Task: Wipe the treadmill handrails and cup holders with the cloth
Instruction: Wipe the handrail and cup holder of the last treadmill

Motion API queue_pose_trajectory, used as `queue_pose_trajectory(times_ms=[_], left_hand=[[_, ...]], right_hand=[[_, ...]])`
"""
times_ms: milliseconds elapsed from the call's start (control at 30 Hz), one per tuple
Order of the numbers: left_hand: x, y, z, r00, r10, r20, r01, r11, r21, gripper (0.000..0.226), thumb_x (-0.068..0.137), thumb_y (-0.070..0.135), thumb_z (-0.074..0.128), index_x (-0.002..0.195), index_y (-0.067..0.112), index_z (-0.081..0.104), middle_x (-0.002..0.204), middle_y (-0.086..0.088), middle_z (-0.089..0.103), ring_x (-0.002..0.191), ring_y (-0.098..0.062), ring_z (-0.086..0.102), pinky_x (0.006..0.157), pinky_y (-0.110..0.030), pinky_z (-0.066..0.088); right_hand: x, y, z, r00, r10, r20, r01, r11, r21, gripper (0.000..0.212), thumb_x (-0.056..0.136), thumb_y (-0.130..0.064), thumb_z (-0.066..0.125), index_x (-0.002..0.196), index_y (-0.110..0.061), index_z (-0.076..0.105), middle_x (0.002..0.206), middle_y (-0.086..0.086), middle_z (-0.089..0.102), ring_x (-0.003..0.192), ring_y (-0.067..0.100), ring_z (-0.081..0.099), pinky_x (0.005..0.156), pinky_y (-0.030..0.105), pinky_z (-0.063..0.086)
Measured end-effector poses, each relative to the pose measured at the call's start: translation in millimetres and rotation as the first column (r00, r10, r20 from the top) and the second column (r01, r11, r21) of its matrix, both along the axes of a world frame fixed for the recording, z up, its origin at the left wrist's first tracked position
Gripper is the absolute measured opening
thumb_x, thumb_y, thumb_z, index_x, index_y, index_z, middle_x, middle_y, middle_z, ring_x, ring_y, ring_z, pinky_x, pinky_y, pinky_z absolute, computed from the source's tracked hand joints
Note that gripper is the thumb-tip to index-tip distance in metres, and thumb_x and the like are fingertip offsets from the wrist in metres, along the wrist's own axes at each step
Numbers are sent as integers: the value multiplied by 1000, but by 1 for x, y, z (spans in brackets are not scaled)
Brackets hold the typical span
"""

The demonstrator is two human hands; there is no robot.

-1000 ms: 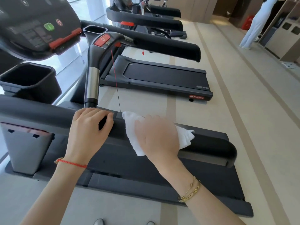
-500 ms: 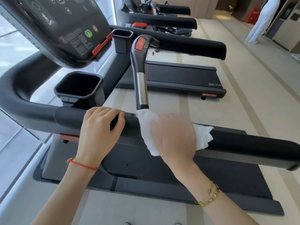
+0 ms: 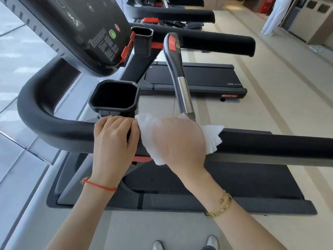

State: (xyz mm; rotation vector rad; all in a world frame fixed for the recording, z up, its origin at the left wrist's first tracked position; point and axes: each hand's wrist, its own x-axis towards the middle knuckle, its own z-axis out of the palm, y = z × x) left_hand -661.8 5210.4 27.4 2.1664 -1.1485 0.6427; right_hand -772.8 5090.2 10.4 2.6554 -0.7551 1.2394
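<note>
The right hand point(image 3: 177, 143) presses the white cloth point(image 3: 211, 139) over the black handrail point(image 3: 270, 143), fingers wrapped over its far side; the left hand point(image 3: 115, 139) grips the same rail, touching the cloth's edge. The cup holder point(image 3: 114, 95) sits just beyond the left hand, under the console point(image 3: 75, 33).

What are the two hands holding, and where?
The right hand holds the white cloth around its middle, against the handrail. The left hand grips the handrail beside it.
</note>
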Motion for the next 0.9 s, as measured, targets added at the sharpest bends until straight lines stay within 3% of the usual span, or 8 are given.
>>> queue_pose_trajectory(times_ms=[133, 333, 500, 633, 900], left_hand=[[2, 1, 1, 1000, -20, 7, 20, 1000, 1, 30, 100, 17, 45, 83, 12, 69, 86, 2, 72, 87, -21, 63, 96, -33, 35], [3, 0, -1, 999, -40, 13, 41, 999, -21, 32, 101, 16, 46, 82, 8, 70, 78, -1, 70, 81, -24, 64, 96, -37, 38], [3, -1, -3, 1000, -22, 12, 22, 998, -53, 31, 98, 12, 50, 70, 6, 62, 73, -3, 68, 74, -26, 61, 92, -34, 36], [1, -2, -3, 1000, -14, -4, 13, 998, -61, 31, 98, 12, 50, 71, 7, 64, 73, -2, 68, 75, -25, 61, 95, -32, 35], [-4, -6, 1, 1000, 12, -26, -13, 998, -65, 33, 98, 16, 46, 77, 9, 70, 73, 1, 69, 78, -23, 62, 95, -36, 38]], right_hand=[[-24, -17, -2, 999, 31, -31, -32, 999, -29, 38, 100, -42, 43, 97, -15, 69, 86, -1, 69, 81, 22, 61, 81, 34, 47], [-25, -13, 3, 996, -84, 4, 84, 995, 47, 38, 99, -38, 40, 89, -15, 68, 81, -1, 68, 77, 23, 59, 80, 35, 45], [-2, 6, 1, 1000, -8, 12, 8, 1000, 28, 35, 99, -38, 44, 94, -16, 69, 83, -1, 67, 78, 22, 59, 80, 35, 46], [-13, -6, 1, 998, 27, -53, -27, 1000, -9, 42, 102, -43, 39, 97, -15, 70, 82, -1, 67, 77, 22, 59, 77, 36, 47], [-37, -27, 2, 996, -87, 8, 87, 995, 48, 40, 100, -37, 39, 76, -15, 62, 66, 0, 59, 64, 23, 50, 70, 34, 41]])
